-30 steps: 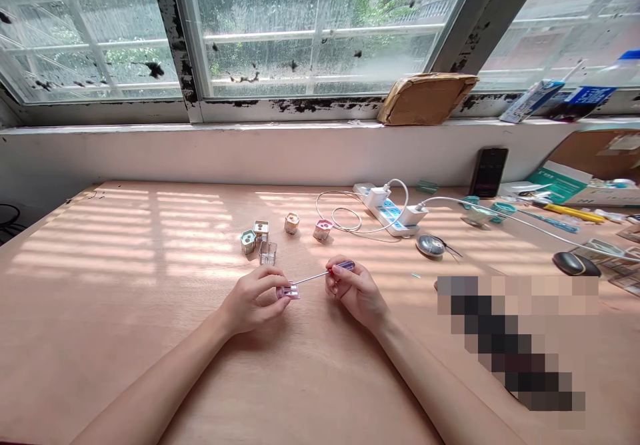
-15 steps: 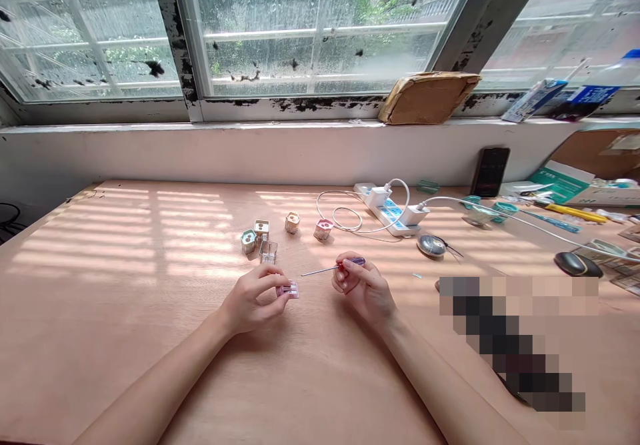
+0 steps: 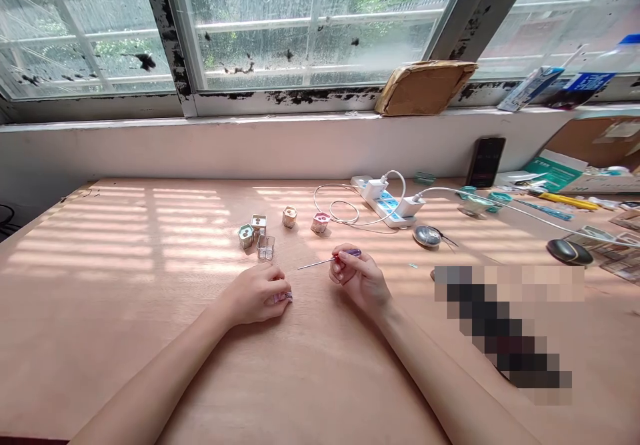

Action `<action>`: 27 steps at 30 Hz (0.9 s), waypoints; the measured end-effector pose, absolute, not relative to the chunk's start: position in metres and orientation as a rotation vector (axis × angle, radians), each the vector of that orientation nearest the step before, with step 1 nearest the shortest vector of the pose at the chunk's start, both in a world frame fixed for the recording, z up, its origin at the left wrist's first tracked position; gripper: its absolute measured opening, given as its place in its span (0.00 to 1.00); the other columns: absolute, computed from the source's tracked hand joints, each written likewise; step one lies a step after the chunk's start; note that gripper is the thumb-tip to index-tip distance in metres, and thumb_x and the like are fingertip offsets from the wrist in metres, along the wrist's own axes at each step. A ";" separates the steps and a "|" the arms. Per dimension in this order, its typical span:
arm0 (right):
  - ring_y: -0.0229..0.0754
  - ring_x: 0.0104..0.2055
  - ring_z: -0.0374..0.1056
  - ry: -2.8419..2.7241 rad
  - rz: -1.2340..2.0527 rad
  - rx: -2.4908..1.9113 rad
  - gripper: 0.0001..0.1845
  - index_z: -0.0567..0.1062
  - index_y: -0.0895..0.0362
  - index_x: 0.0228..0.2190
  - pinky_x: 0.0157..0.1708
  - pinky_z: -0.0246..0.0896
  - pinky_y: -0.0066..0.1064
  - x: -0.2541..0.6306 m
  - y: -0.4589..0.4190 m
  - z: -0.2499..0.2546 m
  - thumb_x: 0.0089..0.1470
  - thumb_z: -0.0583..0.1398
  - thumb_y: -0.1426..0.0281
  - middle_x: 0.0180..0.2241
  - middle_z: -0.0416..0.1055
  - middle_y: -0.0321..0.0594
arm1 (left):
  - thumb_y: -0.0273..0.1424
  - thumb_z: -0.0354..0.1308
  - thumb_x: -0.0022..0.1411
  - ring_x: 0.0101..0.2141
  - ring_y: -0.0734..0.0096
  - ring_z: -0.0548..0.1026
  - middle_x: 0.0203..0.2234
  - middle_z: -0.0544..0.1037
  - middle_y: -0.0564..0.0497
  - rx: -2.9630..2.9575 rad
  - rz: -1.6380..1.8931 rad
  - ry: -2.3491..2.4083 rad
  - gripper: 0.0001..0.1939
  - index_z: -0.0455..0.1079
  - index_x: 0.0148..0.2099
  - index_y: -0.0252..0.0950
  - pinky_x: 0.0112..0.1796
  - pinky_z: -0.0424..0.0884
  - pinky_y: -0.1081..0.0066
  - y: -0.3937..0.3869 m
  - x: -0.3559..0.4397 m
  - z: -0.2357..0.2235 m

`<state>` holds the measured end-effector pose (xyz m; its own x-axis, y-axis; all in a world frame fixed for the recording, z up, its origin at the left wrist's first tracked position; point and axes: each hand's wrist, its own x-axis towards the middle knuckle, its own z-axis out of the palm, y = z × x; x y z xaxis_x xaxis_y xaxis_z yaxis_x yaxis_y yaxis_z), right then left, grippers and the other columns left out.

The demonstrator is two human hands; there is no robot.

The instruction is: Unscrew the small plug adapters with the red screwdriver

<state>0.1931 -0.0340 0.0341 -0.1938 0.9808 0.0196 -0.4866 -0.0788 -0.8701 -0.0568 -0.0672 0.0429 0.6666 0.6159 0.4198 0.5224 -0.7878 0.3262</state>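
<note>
My left hand, low over the table, pinches a small pink pencil sharpener top, mostly covered by the fingers. A thin screwdriver with a purple handle is held in the fingers of my right hand; its tip points left, apart from the sharpener top. Just beyond my left hand stands a clear, lidless sharpener container. Behind it are a green-topped sharpener and a cream-topped sharpener. Another cream sharpener and a red-topped sharpener stand farther right.
A power strip with white plugs and looping cables lies at the back. To the right are a round silver object, a phone, a black mouse and a yellow cutter. A blurred-out dark object lies right of my forearm.
My left hand has turned over the sharpener top, which now shows less between the fingers. My right hand keeps the screwdriver in nearly the same pose. The view has shifted slightly.
</note>
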 end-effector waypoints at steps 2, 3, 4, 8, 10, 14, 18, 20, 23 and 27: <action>0.34 0.19 0.56 -0.916 1.575 -0.742 0.11 0.78 0.56 0.27 0.19 0.51 0.28 0.193 -0.034 0.035 0.44 0.71 0.64 0.18 0.65 0.34 | 0.26 0.57 0.62 0.30 0.69 0.71 0.31 0.74 0.49 2.714 0.793 0.928 0.04 0.73 0.35 0.37 0.30 0.65 0.72 -0.066 -0.056 0.043; 0.34 0.19 0.56 -0.911 1.575 -0.743 0.11 0.78 0.56 0.27 0.19 0.51 0.28 0.193 -0.034 0.035 0.44 0.71 0.64 0.18 0.65 0.34 | 0.26 0.57 0.62 0.29 0.70 0.70 0.30 0.73 0.49 2.715 0.797 0.923 0.05 0.73 0.34 0.37 0.30 0.65 0.72 -0.066 -0.056 0.042; 0.34 0.18 0.56 -0.908 1.571 -0.743 0.11 0.77 0.56 0.27 0.19 0.51 0.28 0.193 -0.034 0.036 0.44 0.71 0.64 0.18 0.65 0.34 | 0.26 0.56 0.63 0.29 0.70 0.70 0.30 0.73 0.49 2.718 0.798 0.917 0.05 0.72 0.34 0.37 0.29 0.64 0.73 -0.066 -0.056 0.042; 0.35 0.19 0.56 -0.911 1.542 -0.734 0.11 0.77 0.56 0.27 0.19 0.51 0.28 0.194 -0.033 0.035 0.44 0.71 0.64 0.19 0.65 0.34 | 0.27 0.55 0.65 0.29 0.71 0.70 0.29 0.72 0.50 2.736 0.800 0.903 0.06 0.71 0.35 0.37 0.28 0.64 0.74 -0.065 -0.057 0.040; 0.35 0.19 0.57 -0.918 1.530 -0.730 0.11 0.77 0.56 0.27 0.19 0.52 0.28 0.194 -0.032 0.035 0.44 0.71 0.64 0.19 0.65 0.34 | 0.28 0.54 0.65 0.29 0.72 0.70 0.29 0.72 0.50 2.751 0.796 0.903 0.07 0.71 0.34 0.37 0.28 0.63 0.74 -0.065 -0.058 0.040; 0.34 0.19 0.57 -0.908 1.540 -0.719 0.11 0.77 0.56 0.27 0.19 0.52 0.27 0.194 -0.032 0.034 0.44 0.71 0.64 0.19 0.65 0.34 | 0.27 0.54 0.66 0.28 0.72 0.70 0.29 0.73 0.50 2.763 0.780 0.900 0.07 0.71 0.34 0.36 0.28 0.63 0.74 -0.065 -0.058 0.040; 0.34 0.19 0.56 -0.885 1.554 -0.711 0.10 0.78 0.56 0.26 0.19 0.51 0.27 0.194 -0.032 0.035 0.43 0.71 0.65 0.19 0.66 0.34 | 0.27 0.54 0.66 0.30 0.71 0.71 0.31 0.74 0.49 2.755 0.763 0.907 0.06 0.72 0.37 0.36 0.30 0.65 0.73 -0.065 -0.059 0.039; 0.34 0.19 0.56 -0.888 1.551 -0.714 0.11 0.78 0.56 0.26 0.18 0.51 0.27 0.194 -0.032 0.036 0.43 0.71 0.65 0.19 0.66 0.34 | 0.28 0.55 0.65 0.31 0.69 0.72 0.32 0.75 0.49 2.727 0.767 0.927 0.04 0.72 0.39 0.36 0.31 0.67 0.73 -0.066 -0.060 0.038; 0.34 0.19 0.56 -0.893 1.550 -0.716 0.11 0.78 0.56 0.26 0.18 0.52 0.27 0.195 -0.032 0.036 0.43 0.71 0.65 0.19 0.65 0.34 | 0.29 0.58 0.64 0.33 0.68 0.73 0.34 0.76 0.48 2.691 0.772 0.966 0.05 0.71 0.43 0.36 0.33 0.68 0.72 -0.066 -0.062 0.036; 0.33 0.19 0.57 -0.892 1.558 -0.718 0.11 0.78 0.56 0.27 0.18 0.52 0.26 0.195 -0.031 0.035 0.44 0.71 0.65 0.19 0.66 0.34 | 0.28 0.57 0.65 0.33 0.68 0.73 0.35 0.76 0.48 2.680 0.778 0.938 0.04 0.72 0.42 0.37 0.33 0.67 0.72 -0.066 -0.062 0.034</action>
<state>0.1946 -0.0315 0.0347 -0.1678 0.9855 0.0257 -0.5214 -0.0666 -0.8507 -0.0622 -0.0657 0.0342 0.6603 0.6265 0.4141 0.5228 -0.7793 0.3455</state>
